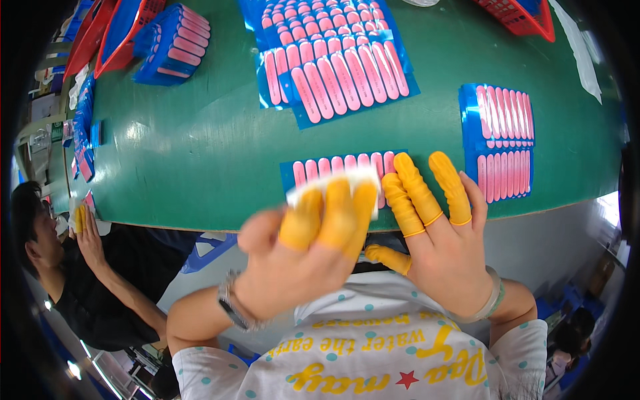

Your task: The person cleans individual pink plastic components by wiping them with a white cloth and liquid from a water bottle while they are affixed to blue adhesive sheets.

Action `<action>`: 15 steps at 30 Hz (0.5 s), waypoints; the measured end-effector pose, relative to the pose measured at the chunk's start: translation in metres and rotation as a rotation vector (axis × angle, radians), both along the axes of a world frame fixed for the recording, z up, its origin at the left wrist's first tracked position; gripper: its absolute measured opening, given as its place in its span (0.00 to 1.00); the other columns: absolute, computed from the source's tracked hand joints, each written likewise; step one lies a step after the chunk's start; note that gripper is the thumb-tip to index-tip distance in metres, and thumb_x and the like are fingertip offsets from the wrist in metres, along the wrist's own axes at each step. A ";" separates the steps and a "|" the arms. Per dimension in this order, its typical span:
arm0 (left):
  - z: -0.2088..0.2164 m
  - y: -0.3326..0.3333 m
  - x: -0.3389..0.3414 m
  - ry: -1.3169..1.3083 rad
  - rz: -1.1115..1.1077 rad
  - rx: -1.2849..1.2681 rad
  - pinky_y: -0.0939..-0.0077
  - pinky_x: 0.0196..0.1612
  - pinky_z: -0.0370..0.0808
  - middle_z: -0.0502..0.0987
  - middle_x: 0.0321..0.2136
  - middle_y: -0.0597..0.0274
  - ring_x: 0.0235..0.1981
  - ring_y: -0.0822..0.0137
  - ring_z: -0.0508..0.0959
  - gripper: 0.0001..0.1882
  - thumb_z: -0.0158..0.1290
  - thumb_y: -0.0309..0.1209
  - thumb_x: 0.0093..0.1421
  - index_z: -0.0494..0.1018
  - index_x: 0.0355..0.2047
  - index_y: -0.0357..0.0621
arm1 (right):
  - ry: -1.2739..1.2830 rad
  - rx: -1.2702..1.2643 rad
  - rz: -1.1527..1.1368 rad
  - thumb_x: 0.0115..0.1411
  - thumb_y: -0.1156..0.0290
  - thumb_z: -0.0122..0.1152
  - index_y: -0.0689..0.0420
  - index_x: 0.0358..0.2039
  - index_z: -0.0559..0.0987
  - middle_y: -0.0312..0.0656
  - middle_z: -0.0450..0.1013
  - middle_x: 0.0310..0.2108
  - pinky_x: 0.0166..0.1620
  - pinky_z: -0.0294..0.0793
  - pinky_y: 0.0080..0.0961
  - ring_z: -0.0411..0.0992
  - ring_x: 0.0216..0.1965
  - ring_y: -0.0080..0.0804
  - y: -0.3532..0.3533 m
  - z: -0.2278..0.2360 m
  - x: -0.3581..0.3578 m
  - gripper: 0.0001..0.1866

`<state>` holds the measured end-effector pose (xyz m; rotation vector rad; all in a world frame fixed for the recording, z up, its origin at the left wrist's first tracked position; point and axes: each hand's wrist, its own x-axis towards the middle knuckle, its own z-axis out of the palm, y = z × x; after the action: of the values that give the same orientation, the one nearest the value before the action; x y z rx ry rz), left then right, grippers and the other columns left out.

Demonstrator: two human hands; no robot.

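Note:
Near the table's front edge lies a blue sheet [288,175] with a row of pink round-ended strips [311,171]. My left hand [300,253], smeared by motion, presses a folded white wipe [333,179] over this row. Whether it is cloth or paper I cannot tell. My right hand [443,243] rests at the row's right end, its fingers stretched out and apart, with fingertips on the sheet and the green table. Yellow finger cots [448,190] cover several fingers of both hands. The wipe and fingers hide the lower part of the strips.
Further back lies a stack of blue sheets with pink strips [347,83]. Similar sheets sit at right [505,143] and far left [175,47]. Red baskets [123,33] stand at the back corners. A co-worker's hand [87,230] is at the table's left edge.

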<state>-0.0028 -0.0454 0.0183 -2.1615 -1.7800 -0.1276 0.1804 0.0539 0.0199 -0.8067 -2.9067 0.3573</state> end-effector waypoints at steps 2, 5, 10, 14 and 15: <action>-0.007 0.014 -0.001 -0.058 0.036 -0.054 0.59 0.49 0.58 0.73 0.50 0.60 0.46 0.58 0.70 0.25 0.57 0.33 0.47 0.81 0.48 0.50 | -0.014 0.016 -0.007 0.56 0.52 0.59 0.59 0.57 0.77 0.44 0.67 0.63 0.65 0.54 0.52 0.62 0.65 0.45 -0.001 0.000 0.001 0.32; -0.004 0.004 0.008 0.008 0.058 -0.028 0.63 0.47 0.62 0.74 0.48 0.66 0.51 0.65 0.71 0.20 0.53 0.35 0.53 0.82 0.47 0.51 | -0.001 0.017 -0.013 0.56 0.52 0.59 0.58 0.57 0.76 0.44 0.67 0.63 0.65 0.54 0.52 0.61 0.65 0.45 0.000 -0.003 0.001 0.32; -0.009 -0.027 0.021 -0.018 0.034 -0.068 0.66 0.46 0.62 0.74 0.50 0.69 0.51 0.67 0.71 0.20 0.54 0.36 0.54 0.83 0.48 0.55 | 0.058 -0.037 -0.005 0.56 0.55 0.61 0.58 0.57 0.76 0.43 0.67 0.63 0.65 0.53 0.54 0.61 0.66 0.45 0.004 -0.008 0.001 0.30; -0.001 0.008 0.007 -0.063 0.031 0.009 0.62 0.47 0.59 0.74 0.48 0.65 0.43 0.63 0.72 0.22 0.57 0.33 0.48 0.82 0.46 0.55 | -0.005 0.013 0.043 0.52 0.45 0.66 0.54 0.60 0.74 0.40 0.66 0.65 0.66 0.48 0.54 0.57 0.68 0.49 0.006 -0.008 0.008 0.38; -0.006 0.022 -0.002 -0.021 0.032 0.027 0.62 0.47 0.59 0.74 0.48 0.64 0.43 0.63 0.72 0.22 0.58 0.33 0.47 0.82 0.46 0.55 | -0.022 0.018 0.037 0.52 0.44 0.65 0.53 0.61 0.74 0.39 0.65 0.65 0.67 0.47 0.55 0.56 0.68 0.48 0.005 -0.008 0.008 0.39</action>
<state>-0.0047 -0.0230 0.0123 -2.1195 -1.8137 -0.1660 0.1886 0.0593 0.0121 -0.7601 -2.9438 0.3276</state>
